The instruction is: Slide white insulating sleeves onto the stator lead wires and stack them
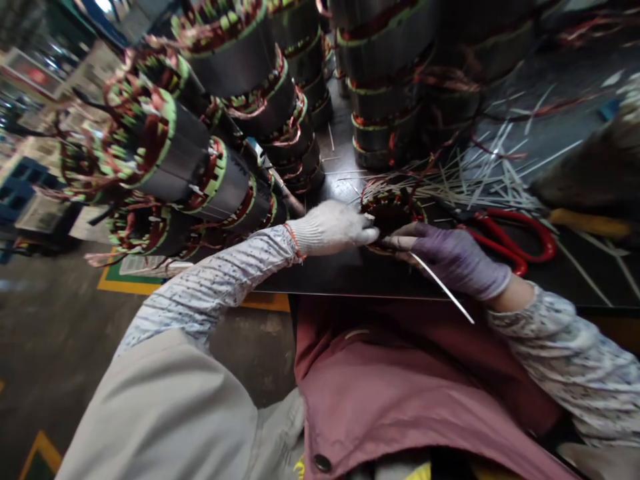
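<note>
A motor stator [395, 208] with copper windings stands on the dark table close to its front edge. My left hand [337, 228], in a white knitted glove, rests at the stator's left rim with its fingers closed; what they pinch, if anything, is hidden. On the right, my right hand [453, 257] wears a purple glove with bare fingertips. Its fingers are closed on a thin white strip [445, 290] at the stator's near right rim, and the strip's free end points down to the right.
Stacked stators rise at the left [185, 160] and behind [383, 87]. Red-handled scissors [515, 240] lie right of my right hand, near a wooden handle [593, 224]. Loose white strips [480, 183] are scattered behind the stator. The table's front edge [350, 293] runs before my body.
</note>
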Action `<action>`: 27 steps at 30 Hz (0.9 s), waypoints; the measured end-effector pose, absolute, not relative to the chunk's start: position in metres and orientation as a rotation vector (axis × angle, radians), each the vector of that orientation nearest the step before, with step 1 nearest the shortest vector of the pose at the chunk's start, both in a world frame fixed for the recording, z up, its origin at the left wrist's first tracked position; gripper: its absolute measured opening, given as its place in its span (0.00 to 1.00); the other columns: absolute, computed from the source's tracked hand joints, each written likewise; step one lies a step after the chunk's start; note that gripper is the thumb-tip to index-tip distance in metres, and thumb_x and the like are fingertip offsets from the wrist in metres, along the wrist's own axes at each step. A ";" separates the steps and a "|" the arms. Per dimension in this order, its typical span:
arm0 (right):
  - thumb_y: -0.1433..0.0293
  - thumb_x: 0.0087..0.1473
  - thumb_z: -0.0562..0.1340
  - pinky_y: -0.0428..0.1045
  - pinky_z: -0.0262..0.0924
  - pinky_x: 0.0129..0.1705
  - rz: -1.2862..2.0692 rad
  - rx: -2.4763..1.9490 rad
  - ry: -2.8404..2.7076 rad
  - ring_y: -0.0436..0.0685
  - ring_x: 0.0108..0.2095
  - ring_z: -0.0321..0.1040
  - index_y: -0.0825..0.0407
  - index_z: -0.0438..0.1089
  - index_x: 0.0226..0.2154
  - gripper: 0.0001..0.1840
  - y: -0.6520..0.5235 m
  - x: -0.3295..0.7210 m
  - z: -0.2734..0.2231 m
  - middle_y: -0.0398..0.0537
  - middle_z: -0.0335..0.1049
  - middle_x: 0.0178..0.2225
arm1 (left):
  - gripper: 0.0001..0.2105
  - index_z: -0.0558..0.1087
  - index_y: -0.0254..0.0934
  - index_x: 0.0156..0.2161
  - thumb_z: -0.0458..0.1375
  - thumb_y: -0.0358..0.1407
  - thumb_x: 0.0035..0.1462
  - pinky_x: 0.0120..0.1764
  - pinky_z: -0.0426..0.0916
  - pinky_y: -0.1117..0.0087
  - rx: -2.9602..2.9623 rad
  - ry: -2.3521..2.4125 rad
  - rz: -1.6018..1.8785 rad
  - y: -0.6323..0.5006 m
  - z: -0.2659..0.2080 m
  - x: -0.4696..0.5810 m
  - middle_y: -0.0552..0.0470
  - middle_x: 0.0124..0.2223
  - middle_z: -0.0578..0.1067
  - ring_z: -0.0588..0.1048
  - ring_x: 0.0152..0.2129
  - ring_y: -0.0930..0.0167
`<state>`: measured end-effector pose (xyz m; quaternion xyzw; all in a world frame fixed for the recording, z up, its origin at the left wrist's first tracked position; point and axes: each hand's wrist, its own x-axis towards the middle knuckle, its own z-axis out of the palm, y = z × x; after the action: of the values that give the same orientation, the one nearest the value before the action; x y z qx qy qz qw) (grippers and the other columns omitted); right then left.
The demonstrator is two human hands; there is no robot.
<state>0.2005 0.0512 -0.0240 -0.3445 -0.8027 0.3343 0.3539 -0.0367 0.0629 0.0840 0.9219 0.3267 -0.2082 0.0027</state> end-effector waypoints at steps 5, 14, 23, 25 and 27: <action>0.56 0.59 0.64 0.48 0.73 0.47 1.113 -0.680 -2.120 0.54 0.43 0.79 0.43 0.82 0.44 0.16 0.073 0.217 -0.022 0.48 0.80 0.46 | 0.15 0.77 0.45 0.56 0.55 0.34 0.69 0.31 0.61 0.70 2.826 1.028 -0.480 0.063 0.069 -0.044 0.48 0.46 0.80 0.78 0.36 0.67; 0.68 0.58 0.66 0.52 0.73 0.52 0.442 -1.174 -1.666 0.58 0.47 0.78 0.49 0.80 0.49 0.15 0.035 0.258 -0.005 0.55 0.80 0.49 | 0.16 0.74 0.36 0.58 0.56 0.31 0.68 0.36 0.69 0.67 2.942 1.215 -0.545 0.039 0.079 -0.013 0.39 0.53 0.78 0.79 0.46 0.61; 0.53 0.54 0.68 0.57 0.66 0.42 -0.597 -1.727 -1.430 0.62 0.42 0.73 0.60 0.79 0.48 0.29 0.067 0.337 0.005 0.61 0.76 0.41 | 0.15 0.78 0.42 0.55 0.62 0.40 0.66 0.51 0.71 0.56 3.036 0.828 -0.079 0.068 0.050 -0.034 0.45 0.52 0.82 0.78 0.49 0.60; 0.53 0.53 0.69 0.57 0.64 0.43 -0.528 -1.828 -1.473 0.62 0.43 0.71 0.60 0.79 0.48 0.29 0.080 0.336 0.015 0.63 0.74 0.43 | 0.16 0.80 0.41 0.52 0.66 0.45 0.62 0.50 0.71 0.54 2.938 0.959 -0.055 0.064 0.048 -0.026 0.46 0.47 0.83 0.78 0.47 0.58; 0.55 0.56 0.67 0.58 0.64 0.45 -0.472 -1.876 -1.512 0.63 0.44 0.71 0.61 0.80 0.45 0.26 0.091 0.334 0.023 0.64 0.74 0.43 | 0.14 0.81 0.41 0.49 0.67 0.44 0.61 0.47 0.71 0.54 2.897 1.031 -0.055 0.058 0.046 -0.017 0.46 0.45 0.83 0.79 0.45 0.57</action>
<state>0.3340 0.0906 0.0226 -0.7196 -0.5798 -0.1810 0.3365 -0.0171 0.0579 0.0462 0.9414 0.3351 -0.0180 0.0330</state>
